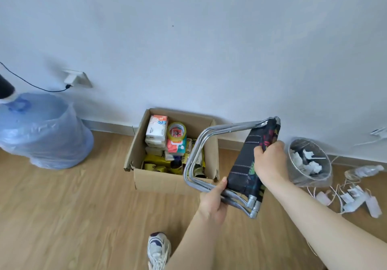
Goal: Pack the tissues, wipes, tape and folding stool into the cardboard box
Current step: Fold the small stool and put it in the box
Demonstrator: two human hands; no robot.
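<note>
While both hands grip it, the stool point(243, 165) hangs folded flat above the floor point(73, 206), its bent metal tubes shiny and rounded, its dark fabric seat stitched in pale rows with a red pattern near the top. The left hand point(212, 204) is clenched around the lower tubes; the right hand point(270, 162) clasps the fabric edge higher up. Just beyond the left hand, partly behind the tube loop, sits the box point(159, 180), plain brown cardboard with its flaps open and a torn front corner. Inside it lie white tissues point(156, 130), a roll of clear tape point(177, 131) and a soft pack of wipes point(176, 146) over yellow packets. Beside the right hand stands a bin point(310, 162) lined with clear plastic. Left of the box the wooden boards lie bare as far as a bagged water jug point(41, 131).
</note>
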